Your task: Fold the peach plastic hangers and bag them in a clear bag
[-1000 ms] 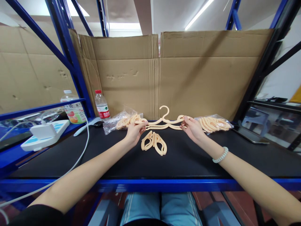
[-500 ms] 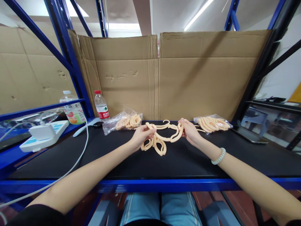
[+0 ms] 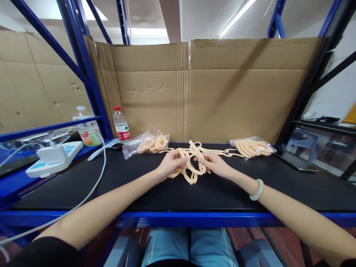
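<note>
Between my two hands is a beige plastic folding hanger (image 3: 200, 171), bent into a loop with its arms crossing at the top. My left hand (image 3: 170, 163) pinches its left side, and my right hand (image 3: 217, 163) grips the right side, fingers closed. Just below and behind it, folded beige hangers (image 3: 190, 179) lie on the black tabletop (image 3: 155, 196), partly covered by my left hand and the held piece. Behind my hands, opened hangers (image 3: 219, 151) stretch along the back of the table.
Clear bags of beige hangers stand at the back left (image 3: 154, 144) and back right (image 3: 253, 147). Further left are a red-capped water bottle (image 3: 121, 126), a larger drink bottle (image 3: 88, 129) and a white power strip (image 3: 55, 161) with a cable (image 3: 96, 181). Cardboard (image 3: 155, 89) walls the back.
My hands have come closer together, the right one moving left. The hanger between them has gone from spread wide to bent into a crossed loop.
</note>
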Demonstrator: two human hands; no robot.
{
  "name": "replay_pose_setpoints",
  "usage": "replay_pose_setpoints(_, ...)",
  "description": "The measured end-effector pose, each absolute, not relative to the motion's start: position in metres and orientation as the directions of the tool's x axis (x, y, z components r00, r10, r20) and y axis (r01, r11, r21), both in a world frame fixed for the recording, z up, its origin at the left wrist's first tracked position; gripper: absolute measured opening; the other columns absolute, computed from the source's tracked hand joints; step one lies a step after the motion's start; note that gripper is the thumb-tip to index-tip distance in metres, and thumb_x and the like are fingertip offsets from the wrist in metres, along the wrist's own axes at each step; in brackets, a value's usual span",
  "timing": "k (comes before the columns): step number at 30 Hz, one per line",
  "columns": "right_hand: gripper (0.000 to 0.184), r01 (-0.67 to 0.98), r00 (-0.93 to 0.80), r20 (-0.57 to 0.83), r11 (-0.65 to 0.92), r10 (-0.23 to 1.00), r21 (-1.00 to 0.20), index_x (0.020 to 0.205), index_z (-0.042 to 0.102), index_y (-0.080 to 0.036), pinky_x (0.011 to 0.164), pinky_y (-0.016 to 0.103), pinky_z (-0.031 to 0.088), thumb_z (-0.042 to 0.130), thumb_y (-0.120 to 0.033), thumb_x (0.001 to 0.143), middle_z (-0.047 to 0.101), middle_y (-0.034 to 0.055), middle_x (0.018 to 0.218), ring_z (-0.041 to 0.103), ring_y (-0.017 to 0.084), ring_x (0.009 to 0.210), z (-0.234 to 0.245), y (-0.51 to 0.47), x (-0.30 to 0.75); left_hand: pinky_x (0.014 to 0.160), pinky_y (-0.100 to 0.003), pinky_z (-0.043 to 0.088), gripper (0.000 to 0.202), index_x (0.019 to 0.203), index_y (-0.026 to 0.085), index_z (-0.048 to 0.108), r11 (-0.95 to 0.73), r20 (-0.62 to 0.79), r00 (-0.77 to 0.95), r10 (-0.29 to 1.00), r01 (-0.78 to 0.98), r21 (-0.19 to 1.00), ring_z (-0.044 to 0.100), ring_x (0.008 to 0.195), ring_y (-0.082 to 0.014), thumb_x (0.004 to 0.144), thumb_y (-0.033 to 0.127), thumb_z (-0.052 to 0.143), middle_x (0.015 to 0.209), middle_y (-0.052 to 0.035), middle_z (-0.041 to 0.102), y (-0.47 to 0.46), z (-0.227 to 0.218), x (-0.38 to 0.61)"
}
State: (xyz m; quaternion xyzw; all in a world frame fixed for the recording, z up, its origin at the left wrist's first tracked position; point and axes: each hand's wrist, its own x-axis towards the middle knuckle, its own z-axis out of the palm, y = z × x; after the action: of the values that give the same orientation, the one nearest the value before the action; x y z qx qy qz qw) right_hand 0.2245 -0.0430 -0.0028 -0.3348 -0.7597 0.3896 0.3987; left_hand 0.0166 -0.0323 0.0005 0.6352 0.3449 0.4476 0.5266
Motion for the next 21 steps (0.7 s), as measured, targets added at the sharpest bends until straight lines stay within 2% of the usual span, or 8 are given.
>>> replay_pose_setpoints(4, 0.027, 0.286, -0.364, 0.368, 0.478, 0.856, -0.830, 0.079, 0.062, -0.017, 0.034, 0.020, 0.039, 0.055, -0.043, 0.082, 0.055, -0.0023, 0.054, 0.048, 0.009, 0.038, -0.0030, -0.0432, 0.2241, 0.060, -0.022, 0.053, 0.032, 0.083, 0.012, 0.064, -0.233, 0.226, 0.390, 0.892, -0.032, 0.972, 0.063, 0.061, -0.0119, 0.066, 0.036, 0.077, 0.073, -0.0062, 0.066, -0.0384, 0.0042, 0.0195)
replay_pose_setpoints(8, 0.023, 0.313, -0.320, 0.376, 0.471, 0.870, -0.824, 0.072, 0.061, -0.017, 0.030, 0.019, 0.034, 0.057, -0.038, 0.081, 0.053, -0.0032, 0.051, 0.047, 0.009, 0.033, -0.0018, -0.0439, 0.2247, 0.059, -0.023, 0.052, 0.031, 0.082, 0.011, 0.064, -0.300, 0.284, 0.393, 0.874, -0.023, 0.954, 0.063, 0.063, -0.0129, 0.067, 0.036, 0.076, 0.076, -0.0072, 0.067, -0.0409, 0.0072, 0.0205)
replay_pose_setpoints(21, 0.028, 0.322, -0.311, 0.333, 0.429, 0.890, -0.844, 0.069, 0.056, -0.016, 0.030, 0.019, 0.037, 0.055, -0.041, 0.080, 0.052, -0.0038, 0.051, 0.048, 0.008, 0.033, 0.0018, -0.0436, 0.2255, 0.059, -0.024, 0.051, 0.033, 0.084, 0.011, 0.059, -0.356, 0.319, 0.431, 0.844, 0.005, 0.935, 0.061, 0.064, -0.0125, 0.070, 0.038, 0.073, 0.074, -0.0043, 0.063, -0.0412, 0.0060, 0.0208)
